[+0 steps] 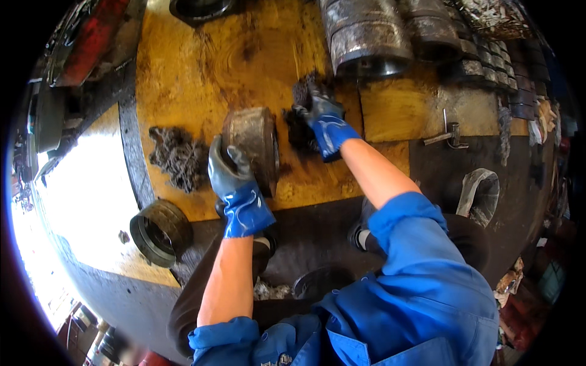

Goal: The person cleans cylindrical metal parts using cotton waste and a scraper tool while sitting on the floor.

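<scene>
A worn, rusty metal cylinder [253, 131] lies on its side on a yellow, oil-stained board, its dark rim toward the right. My left hand [231, 174], in a grey and blue rubber glove, is against its near left side, fingers curled and thumb along the metal. To the right, my right hand [323, 116], gloved the same way, is closed on a dark, greasy wad of fibre waste [301, 94]; its fingertips are partly hidden in it. More dark waste [299, 131] lies just below that hand. A grey tangled wad of fibre waste [177, 157] sits left of the cylinder.
A short metal ring [160, 233] lies at the lower left. Large metal cylinders [369, 43] stand at the far right, with stacked rings [488, 64] beyond. A metal T-shaped tool [452, 135] and a pale, open-ended sleeve [479, 195] are at right. Another ring [201, 9] is at the top.
</scene>
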Motion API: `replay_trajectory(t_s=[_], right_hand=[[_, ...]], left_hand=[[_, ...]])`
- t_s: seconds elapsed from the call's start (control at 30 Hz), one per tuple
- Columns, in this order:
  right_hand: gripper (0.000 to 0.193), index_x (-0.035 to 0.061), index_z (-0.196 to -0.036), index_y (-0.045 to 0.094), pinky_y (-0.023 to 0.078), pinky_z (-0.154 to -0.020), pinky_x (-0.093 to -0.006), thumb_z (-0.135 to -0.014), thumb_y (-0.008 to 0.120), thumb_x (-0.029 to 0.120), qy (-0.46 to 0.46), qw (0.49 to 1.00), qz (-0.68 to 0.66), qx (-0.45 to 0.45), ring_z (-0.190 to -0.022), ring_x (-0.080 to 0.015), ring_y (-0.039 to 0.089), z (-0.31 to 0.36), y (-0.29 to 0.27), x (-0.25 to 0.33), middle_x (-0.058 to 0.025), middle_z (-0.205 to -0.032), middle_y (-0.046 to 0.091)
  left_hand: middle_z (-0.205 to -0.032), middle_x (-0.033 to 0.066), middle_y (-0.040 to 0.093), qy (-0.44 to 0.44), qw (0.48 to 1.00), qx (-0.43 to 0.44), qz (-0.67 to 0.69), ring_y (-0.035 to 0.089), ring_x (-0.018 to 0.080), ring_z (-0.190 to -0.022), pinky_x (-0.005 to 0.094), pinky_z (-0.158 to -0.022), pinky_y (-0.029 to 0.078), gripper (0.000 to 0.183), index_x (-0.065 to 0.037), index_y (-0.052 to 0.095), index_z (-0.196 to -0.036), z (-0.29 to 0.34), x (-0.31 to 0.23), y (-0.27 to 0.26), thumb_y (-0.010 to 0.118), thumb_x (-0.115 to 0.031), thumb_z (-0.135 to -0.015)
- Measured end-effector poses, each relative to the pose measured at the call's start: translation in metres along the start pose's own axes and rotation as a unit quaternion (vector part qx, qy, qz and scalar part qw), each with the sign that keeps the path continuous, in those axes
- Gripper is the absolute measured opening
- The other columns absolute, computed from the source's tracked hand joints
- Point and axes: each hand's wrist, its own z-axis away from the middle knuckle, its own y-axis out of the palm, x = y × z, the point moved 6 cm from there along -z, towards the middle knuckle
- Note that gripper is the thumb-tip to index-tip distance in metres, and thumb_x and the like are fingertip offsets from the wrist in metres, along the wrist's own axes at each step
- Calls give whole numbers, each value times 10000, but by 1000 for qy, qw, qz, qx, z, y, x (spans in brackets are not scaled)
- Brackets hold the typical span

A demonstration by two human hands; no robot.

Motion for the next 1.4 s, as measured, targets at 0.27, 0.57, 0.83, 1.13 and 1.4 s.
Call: replay_trajectory(t_s=[0.27,0.57,0.83,1.13,1.4], right_hand=[[752,274,-1623,121,67,-1211,-651,-992,389,583,-134,704,636,-286,-1548,-375,108,48,156,-76,-89,-1698,66],[530,279,-1540,335,224,-1154,-639,-1041,281,450,-120,956,244,108,-1522,-354,228,179,163,10,-85,-1670,219],[543,268,-1565,311,233,-1165,-658,-1055,258,447,-267,911,285,135,-1504,-382,249,184,123,-48,-107,-1666,213],[619,231,-1608,234,266,-1172,-621,-1028,372,396,220,934,282,-11,-1514,-402,219,124,89,-344,-118,-1678,171],[648,191,-1592,199,269,-1155,-644,-1015,393,411,243,744,612,114,-1439,-393,315,148,116,-159,-145,-1610,218]], left_hand=[[-1210,239,657,22,1000,11,-10,662,346,-1077,408,-960,516,433,53,593,-1268,3,-6,15,584,-293,-1008],[-1139,226,689,22,998,-4,-64,689,313,-1018,383,-917,539,388,18,603,-1263,4,10,11,600,-248,-981],[-1046,175,693,28,999,-33,18,671,206,-929,307,-852,544,356,66,584,-1273,-1,39,11,608,-97,-957],[-1136,211,694,24,999,1,-37,683,278,-1021,365,-919,532,420,36,603,-1256,2,16,5,606,-282,-981],[-978,65,584,56,998,-5,40,560,119,-855,216,-753,490,395,66,522,-1327,0,54,27,547,61,-933]])
